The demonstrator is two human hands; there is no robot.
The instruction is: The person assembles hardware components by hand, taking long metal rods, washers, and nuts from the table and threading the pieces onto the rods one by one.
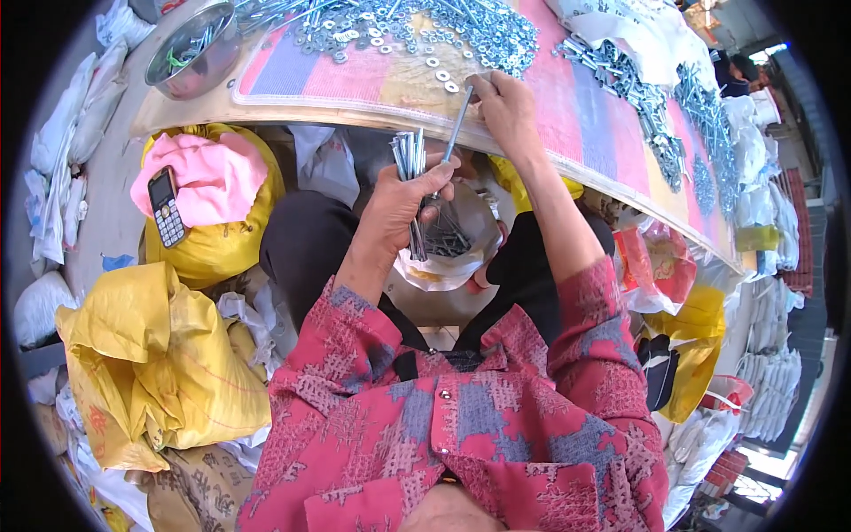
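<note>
Firmly, the left hand (399, 202) clasped slim metal rods (409, 152), ends jutting toward twelve and six o'clock — the right hand (503, 108), at one o'clock, pinched a single rod (458, 124) up top, its foot at the left thumb. Dark printing marked a brown sack (206, 483) toward seven.

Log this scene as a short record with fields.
Left hand: holds a bundle of metal rods
Right hand: grips a single metal rod, its lower end at the left thumb
Striped mat: bears loose washers
Metal bowl: left of the mat
Phone: partly on pink cloth
</note>
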